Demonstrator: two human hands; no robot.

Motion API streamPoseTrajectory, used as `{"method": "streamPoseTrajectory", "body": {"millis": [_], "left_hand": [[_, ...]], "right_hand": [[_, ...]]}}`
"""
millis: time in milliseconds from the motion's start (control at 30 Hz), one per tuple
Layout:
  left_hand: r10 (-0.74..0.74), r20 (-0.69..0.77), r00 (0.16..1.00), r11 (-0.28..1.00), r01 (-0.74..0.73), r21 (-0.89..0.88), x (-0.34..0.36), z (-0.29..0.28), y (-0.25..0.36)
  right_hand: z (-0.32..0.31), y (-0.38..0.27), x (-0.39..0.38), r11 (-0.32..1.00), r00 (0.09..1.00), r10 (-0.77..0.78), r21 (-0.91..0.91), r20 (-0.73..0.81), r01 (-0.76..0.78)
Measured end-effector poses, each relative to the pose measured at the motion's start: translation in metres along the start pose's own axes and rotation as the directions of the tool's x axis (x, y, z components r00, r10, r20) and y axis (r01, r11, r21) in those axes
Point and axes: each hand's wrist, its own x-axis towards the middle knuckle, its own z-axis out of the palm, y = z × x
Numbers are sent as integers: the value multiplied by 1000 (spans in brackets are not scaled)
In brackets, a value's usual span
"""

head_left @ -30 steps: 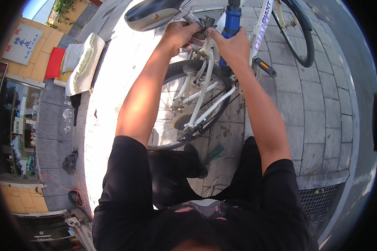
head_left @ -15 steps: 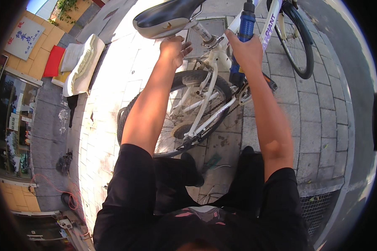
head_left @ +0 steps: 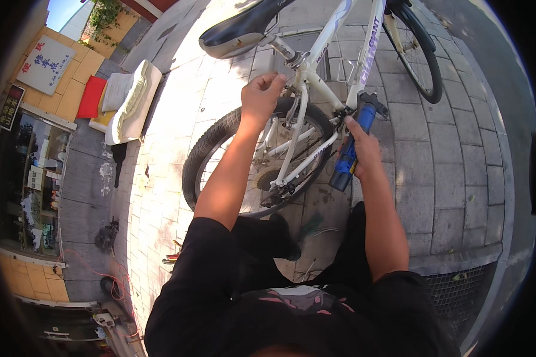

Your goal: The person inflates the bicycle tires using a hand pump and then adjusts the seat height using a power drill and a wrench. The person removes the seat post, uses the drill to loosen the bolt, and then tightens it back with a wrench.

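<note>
A white bicycle (head_left: 321, 80) stands in front of me with its black saddle (head_left: 244, 30) at the upper left. My left hand (head_left: 263, 98) is raised over the rear wheel (head_left: 205, 140), below the saddle and close to the seat stays. Its fingers are curled together, and whatever they may pinch is too small to make out. A blue-and-black tool (head_left: 363, 128) with a thick cylindrical body and a wider black head is gripped in my right hand (head_left: 366, 149). It is tilted beside the crank area, to the right of the rear wheel; its exact kind is unclear.
The front wheel (head_left: 420, 56) is at the upper right. A metal grate (head_left: 458, 294) lies at lower right, near the kerb. To the left are a cushioned seat (head_left: 134, 101), a shopfront window (head_left: 27, 178) and an orange cable (head_left: 122, 288). Small red-handled tools (head_left: 171, 259) lie near my left leg.
My right hand has come down and nearer with the blue tool, from beside the frame tube to the crank area. My left hand has shifted right and its fingers have closed.
</note>
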Motion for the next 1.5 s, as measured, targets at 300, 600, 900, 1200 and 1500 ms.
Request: {"method": "streamPoseTrajectory", "body": {"millis": [300,600,900,1200,1500], "left_hand": [[-451,407,795,888,446,113,-225,-16,-97],[-557,686,468,762,-42,647,-449,-22,-214],[-484,359,798,852,336,401,-459,-53,-218],[-654,261,710,613,700,-367,-451,-52,-212],[-656,342,673,561,738,-375,-444,-39,-173]], "right_hand": [[-10,14,-3,974,991,-100,-196,95,117],[-22,34,-17,707,965,-208,-657,161,262],[-36,119,-85,469,944,-152,-820,293,329],[-69,272,-156,556,945,193,-823,262,115],[-104,298,-186,512,850,234,-803,473,305]]}}
